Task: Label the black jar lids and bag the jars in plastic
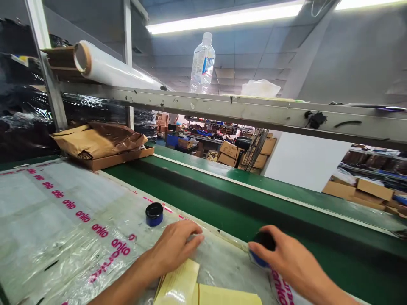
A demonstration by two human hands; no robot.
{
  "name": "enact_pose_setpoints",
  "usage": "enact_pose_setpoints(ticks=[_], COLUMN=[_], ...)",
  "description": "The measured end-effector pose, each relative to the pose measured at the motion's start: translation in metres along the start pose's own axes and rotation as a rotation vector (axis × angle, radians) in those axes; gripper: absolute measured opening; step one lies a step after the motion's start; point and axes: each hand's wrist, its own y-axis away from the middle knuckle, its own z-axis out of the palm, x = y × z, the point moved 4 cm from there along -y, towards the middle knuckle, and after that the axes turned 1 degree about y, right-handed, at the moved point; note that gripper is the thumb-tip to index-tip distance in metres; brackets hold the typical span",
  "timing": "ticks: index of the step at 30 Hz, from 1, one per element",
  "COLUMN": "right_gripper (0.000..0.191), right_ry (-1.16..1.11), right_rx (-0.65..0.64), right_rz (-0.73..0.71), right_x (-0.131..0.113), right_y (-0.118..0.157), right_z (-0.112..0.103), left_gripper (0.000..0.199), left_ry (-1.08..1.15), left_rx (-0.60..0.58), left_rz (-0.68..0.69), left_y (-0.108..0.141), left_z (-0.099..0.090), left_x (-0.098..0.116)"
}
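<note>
My right hand [292, 256] grips a small round container [261, 250] with a dark top and blue side, near the edge of the plastic-covered table [121, 192]. To its left, my left hand [178, 245] hovers over or rests on the table, its thumb and forefinger a little apart and nothing visible between them. Yellow paper sheets [227, 295] lie just below that hand, partly covered by the wrist. A second round container [154, 214], black on top and blue below, stands upright beyond my left hand, untouched.
A green conveyor belt [203, 199] runs along the table's far side. A shallow cardboard tray [124, 159] with brown wrapping sits at the back left. Overhead, a metal shelf beam [216, 105] carries a clear bottle [202, 65] and a roll of film [111, 65].
</note>
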Motion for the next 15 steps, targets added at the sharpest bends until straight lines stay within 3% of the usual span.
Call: enact_pose_setpoints(ticks=[2, 5, 7, 10, 12, 15], right_gripper=[0.034, 0.031, 0.042, 0.056, 0.05, 0.034], right_ry=[0.094, 0.168, 0.18, 0.072, -0.033, -0.152], right_rx=[-0.081, -0.114, -0.084, 0.062, 0.187, 0.311], right_rz=[-0.075, -0.156, -0.204, -0.293, -0.4, -0.547], right_x=[-0.04, -0.068, -0.071, -0.068, -0.068, -0.071], right_y=[0.017, 0.032, 0.035, 0.038, 0.044, 0.058], right_z=[0.022, 0.044, 0.05, 0.044, 0.039, 0.045], left_gripper=[0.024, 0.025, 0.029, 0.05, 0.048, 0.036], left_ry=[0.002, 0.001, -0.01, -0.075, -0.108, -0.038], left_rx=[-0.018, -0.113, -0.203, -0.349, -0.408, -0.394], left_rz=[-0.044, -0.088, -0.109, -0.093, -0.073, -0.095], left_y=[-0.003, 0.001, 0.005, 0.01, 0.01, 0.009], left_z=[-0.012, -0.025, -0.027, -0.019, -0.014, -0.011], left_x=[-0.001, -0.006, -0.011, -0.018, -0.021, -0.022])
